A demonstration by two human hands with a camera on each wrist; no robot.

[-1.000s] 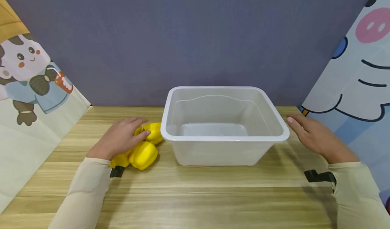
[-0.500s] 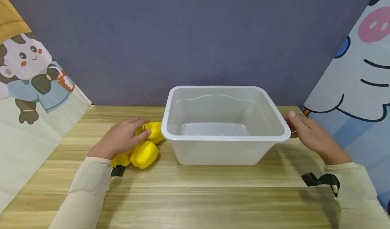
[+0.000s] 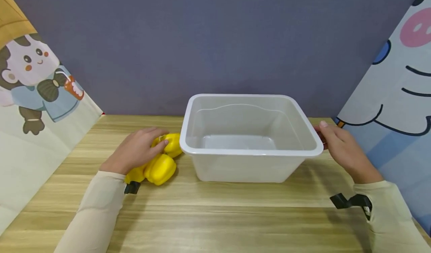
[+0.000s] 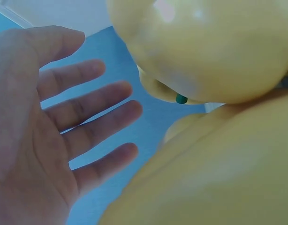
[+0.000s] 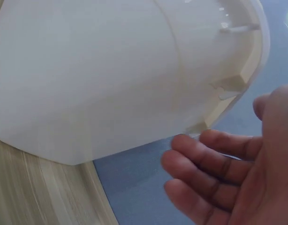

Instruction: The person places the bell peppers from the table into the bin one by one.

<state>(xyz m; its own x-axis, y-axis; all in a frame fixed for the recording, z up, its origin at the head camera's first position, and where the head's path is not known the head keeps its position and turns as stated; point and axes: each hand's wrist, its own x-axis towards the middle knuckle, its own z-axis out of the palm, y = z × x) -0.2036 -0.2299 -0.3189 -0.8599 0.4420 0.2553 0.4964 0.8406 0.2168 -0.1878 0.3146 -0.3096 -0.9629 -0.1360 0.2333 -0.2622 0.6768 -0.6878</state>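
Note:
Several yellow bell peppers (image 3: 161,169) lie close together on the table, left of a white plastic bin (image 3: 240,167). Over them is my left hand (image 3: 134,152), which hides part of the group. In the left wrist view its fingers are extended and spread beside two large yellow peppers (image 4: 219,173), with a gap between; a green stem tip shows. At the bin's right side, my right hand (image 3: 343,152) has its fingertips by the underside of the rim. The right wrist view shows those fingers (image 5: 200,180) loosely bent, near the rim, with nothing gripped; contact is unclear.
The bin's interior (image 3: 239,142) shows only its bare floor. A wood-grain table (image 3: 235,223) lies beneath everything. A grey panel (image 3: 215,39) rises behind, and printed cartoon sheets stand at left and right. Black straps (image 3: 350,201) are at the wrists.
My right hand has moved left to the bin's rim and turned, its fingers going below the rim. The left hand stays over the peppers. The head view has shifted slightly.

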